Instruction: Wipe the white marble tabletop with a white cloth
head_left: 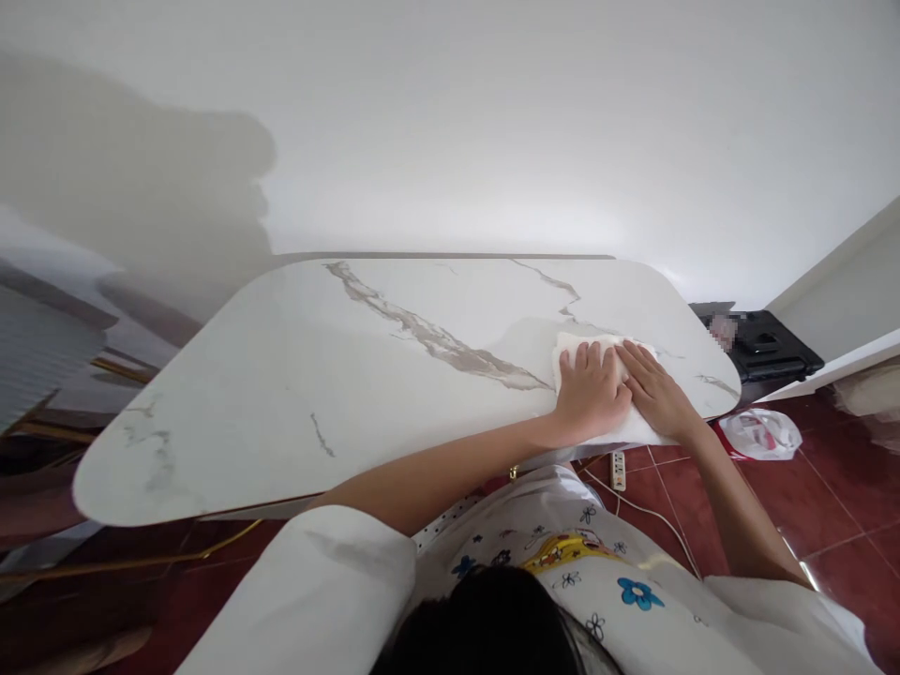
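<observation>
A white folded cloth (637,427) lies on the white marble-patterned table (352,375), close to its right near edge. My left hand (589,394) rests palm down on the cloth, fingers stretched forward. My right hand (655,389) lies flat beside it on the same cloth, touching the left hand, with its fingers pointing up and left. Both hands press on the cloth without gripping it. Most of the cloth is hidden under them.
A white wall stands right behind the table. On the red tiled floor (844,506) to the right are a black device (763,342), a plastic bag (763,433) and a white power strip (618,469) with its cable. Gold-legged furniture (63,412) stands at the left.
</observation>
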`<state>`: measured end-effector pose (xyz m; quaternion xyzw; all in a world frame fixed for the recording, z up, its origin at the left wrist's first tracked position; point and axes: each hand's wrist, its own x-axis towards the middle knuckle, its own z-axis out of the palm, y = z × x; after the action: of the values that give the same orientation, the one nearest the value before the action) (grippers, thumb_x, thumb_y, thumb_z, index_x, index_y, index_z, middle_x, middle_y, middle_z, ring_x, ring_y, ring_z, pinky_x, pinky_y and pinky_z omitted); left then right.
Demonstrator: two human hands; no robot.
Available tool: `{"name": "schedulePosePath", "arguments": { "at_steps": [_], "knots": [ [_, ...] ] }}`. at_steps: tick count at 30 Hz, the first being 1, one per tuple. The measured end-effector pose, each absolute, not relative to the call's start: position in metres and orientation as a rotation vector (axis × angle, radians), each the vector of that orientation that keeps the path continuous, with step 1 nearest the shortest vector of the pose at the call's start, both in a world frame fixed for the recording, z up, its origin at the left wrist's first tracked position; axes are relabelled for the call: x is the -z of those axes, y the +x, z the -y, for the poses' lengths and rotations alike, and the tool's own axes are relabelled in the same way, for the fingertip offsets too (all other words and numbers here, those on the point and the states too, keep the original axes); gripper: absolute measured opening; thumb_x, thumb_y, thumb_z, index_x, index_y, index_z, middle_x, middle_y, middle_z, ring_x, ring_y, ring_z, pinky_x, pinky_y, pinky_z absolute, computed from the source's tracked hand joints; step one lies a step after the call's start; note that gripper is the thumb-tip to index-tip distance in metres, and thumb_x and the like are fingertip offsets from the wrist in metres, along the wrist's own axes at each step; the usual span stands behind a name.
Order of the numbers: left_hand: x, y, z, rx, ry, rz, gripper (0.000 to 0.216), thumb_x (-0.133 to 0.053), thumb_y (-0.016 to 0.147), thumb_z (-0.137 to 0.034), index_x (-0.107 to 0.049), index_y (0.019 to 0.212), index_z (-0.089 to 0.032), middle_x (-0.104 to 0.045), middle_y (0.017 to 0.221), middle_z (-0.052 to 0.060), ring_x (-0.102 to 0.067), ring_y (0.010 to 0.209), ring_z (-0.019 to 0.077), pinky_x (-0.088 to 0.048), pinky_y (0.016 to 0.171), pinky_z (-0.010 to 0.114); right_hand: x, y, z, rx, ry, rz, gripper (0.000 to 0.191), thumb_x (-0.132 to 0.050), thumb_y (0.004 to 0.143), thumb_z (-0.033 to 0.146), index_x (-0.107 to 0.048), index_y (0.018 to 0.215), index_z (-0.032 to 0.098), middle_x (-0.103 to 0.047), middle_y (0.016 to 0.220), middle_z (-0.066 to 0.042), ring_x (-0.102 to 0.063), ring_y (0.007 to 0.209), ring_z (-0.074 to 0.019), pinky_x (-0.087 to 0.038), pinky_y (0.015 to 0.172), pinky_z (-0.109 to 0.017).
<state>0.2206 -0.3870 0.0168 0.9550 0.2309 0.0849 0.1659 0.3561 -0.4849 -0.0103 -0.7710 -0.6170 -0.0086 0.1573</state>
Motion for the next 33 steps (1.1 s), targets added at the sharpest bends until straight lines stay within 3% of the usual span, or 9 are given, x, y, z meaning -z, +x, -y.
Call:
{"name": "schedulePosePath", "arguments": {
  "at_steps": [20, 25, 30, 33],
  "knots": [
    [-0.011, 0.28, 0.298, -0.368, 2.728, -0.751, 0.053, -0.033, 0.093, -0.034, -0.038, 0.141, -0.015, -0.04, 0.147, 0.014, -0.03, 0.136, 0.0294, -0.02, 0.113, 0.049, 0.026, 0.431, 0.373, 0.086, -2.157, 1.822, 0.054, -0.019, 0.097, 0.034, -0.035, 0.147, 0.017, -0.037, 0.153, -0.009, -0.029, 0.143, -0.0267, -0.026, 0.117, -0.051],
    [-0.009, 0.293, 0.27, -0.396, 2.73, -0.777, 0.052, -0.035, 0.092, -0.034, -0.039, 0.14, -0.015, -0.042, 0.144, 0.015, -0.032, 0.134, 0.0297, -0.02, 0.112, 0.048, 0.023, 0.44, 0.342, 0.051, -2.18, 1.798, 0.055, -0.022, 0.095, 0.027, -0.038, 0.144, 0.01, -0.038, 0.151, -0.014, -0.03, 0.142, -0.0282, -0.025, 0.117, -0.05],
    [-0.008, 0.308, 0.25, -0.452, 2.711, -0.792, 0.047, -0.034, 0.092, -0.037, -0.046, 0.133, -0.016, -0.049, 0.136, 0.014, -0.038, 0.128, 0.0297, -0.024, 0.109, 0.049, 0.021, 0.458, 0.319, 0.02, -2.098, 1.793, 0.051, -0.026, 0.094, 0.03, -0.041, 0.142, 0.022, -0.042, 0.149, -0.007, -0.035, 0.138, -0.028, -0.032, 0.112, -0.053],
    [-0.008, 0.317, 0.239, -0.456, 2.696, -0.788, 0.047, -0.033, 0.093, -0.038, -0.047, 0.132, -0.016, -0.049, 0.136, 0.014, -0.037, 0.129, 0.0297, -0.023, 0.109, 0.049, 0.02, 0.467, 0.308, 0.006, -2.113, 1.773, 0.051, -0.027, 0.093, 0.029, -0.042, 0.142, 0.022, -0.042, 0.149, -0.007, -0.035, 0.138, -0.0277, -0.032, 0.112, -0.051]
  ]
}}
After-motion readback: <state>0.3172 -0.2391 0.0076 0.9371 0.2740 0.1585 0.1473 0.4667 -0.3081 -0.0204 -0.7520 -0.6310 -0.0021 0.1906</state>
